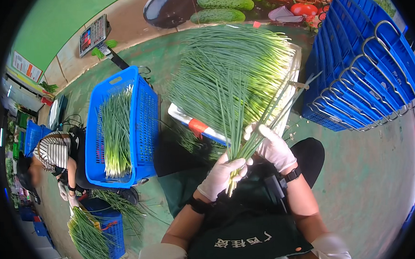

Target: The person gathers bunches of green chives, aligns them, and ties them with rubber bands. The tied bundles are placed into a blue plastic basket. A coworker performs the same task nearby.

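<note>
My left hand (225, 175), in a white glove, grips a small bunch of thin spring onions (237, 128) near their pale stem ends, which point down below the fist. The leaves fan out in two groups, one upward and one slanting up to the right. My right hand (274, 147), also gloved, has its thumb and fingers around the slanting leaves. Just beyond both hands lies a large heap of spring onions (232, 66), roots to the right and green tips to the left. It rests on a white foam support (293, 66) with red and blue tape on its near edge.
A blue plastic crate (145, 128) holding spring onions stands at left, beside a weighing scale (93, 35). Nested blue crates (361, 63) with metal handles stand at right. At far left, a co-worker (59, 150) bends over another bunch (89, 239) by a low blue crate (113, 234).
</note>
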A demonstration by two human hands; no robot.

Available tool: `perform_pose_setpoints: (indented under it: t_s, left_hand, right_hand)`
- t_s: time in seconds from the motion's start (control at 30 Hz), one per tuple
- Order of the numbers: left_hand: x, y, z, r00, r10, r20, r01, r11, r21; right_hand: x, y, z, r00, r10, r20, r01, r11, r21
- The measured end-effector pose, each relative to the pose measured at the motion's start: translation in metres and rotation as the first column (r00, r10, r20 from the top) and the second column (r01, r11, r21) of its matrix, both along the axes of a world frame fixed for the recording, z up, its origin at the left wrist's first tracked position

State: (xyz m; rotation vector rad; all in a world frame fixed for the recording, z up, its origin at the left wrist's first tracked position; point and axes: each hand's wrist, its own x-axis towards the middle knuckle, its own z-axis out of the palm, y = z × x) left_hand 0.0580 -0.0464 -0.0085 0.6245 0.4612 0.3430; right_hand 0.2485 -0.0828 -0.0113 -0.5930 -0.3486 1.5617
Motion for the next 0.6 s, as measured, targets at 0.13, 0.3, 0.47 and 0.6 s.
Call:
perform_pose_setpoints:
  t_s: [0.13, 0.3, 0.47, 0.6]
  left_hand:
    - [-0.001, 0.003, 0.001, 1.0, -0.007, 0.016, 0.008, 0.998, -0.061]
    - [-0.002, 0.003, 0.0, 0.999, -0.001, 0.043, 0.007, 0.993, -0.12]
    - [-0.003, 0.002, -0.001, 0.999, -0.01, 0.051, 0.019, 0.987, -0.162]
    - [-0.006, 0.0, -0.003, 0.996, -0.007, 0.086, 0.025, 0.977, -0.211]
  right_hand:
    - [0.006, -0.004, -0.005, 0.98, 0.085, -0.178, -0.058, 0.987, 0.152]
    - [0.007, -0.001, -0.007, 0.974, 0.07, -0.214, -0.064, 0.997, 0.034]
    - [-0.004, 0.004, -0.004, 0.992, -0.097, 0.075, 0.099, 0.995, -0.021]
    - [-0.009, 0.004, 0.005, 0.979, -0.121, 0.166, 0.128, 0.991, -0.031]
